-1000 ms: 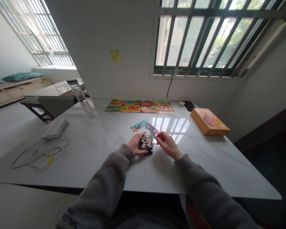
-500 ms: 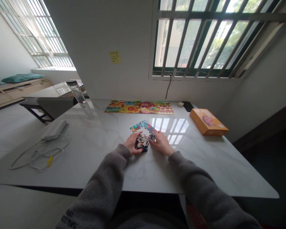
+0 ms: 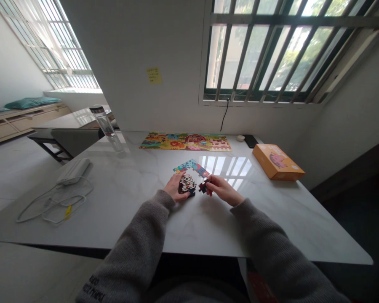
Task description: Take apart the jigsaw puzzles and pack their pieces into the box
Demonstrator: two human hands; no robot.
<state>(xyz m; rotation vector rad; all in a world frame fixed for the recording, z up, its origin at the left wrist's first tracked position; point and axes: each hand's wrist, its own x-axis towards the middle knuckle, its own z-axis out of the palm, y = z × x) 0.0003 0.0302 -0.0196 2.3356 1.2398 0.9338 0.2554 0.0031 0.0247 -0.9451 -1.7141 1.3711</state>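
On the marble counter (image 3: 129,210), the left hand (image 3: 177,188) cups a stack of cardboard jigsaw pieces (image 3: 187,184) in a wide grip; the right hand (image 3: 224,189) pinches one dark knobbed piece (image 3: 204,186) narrowly, just below a joined strip of puzzle pieces (image 3: 191,167).

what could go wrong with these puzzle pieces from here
The loose stack of puzzle pieces under the left hand looks unbound, so it might topple and scatter across the glossy marble tabletop if that hand lets go. The piece pinched in the right hand sits close to the joined strip of puzzle pieces, so a careless nudge could perhaps push that strip apart.
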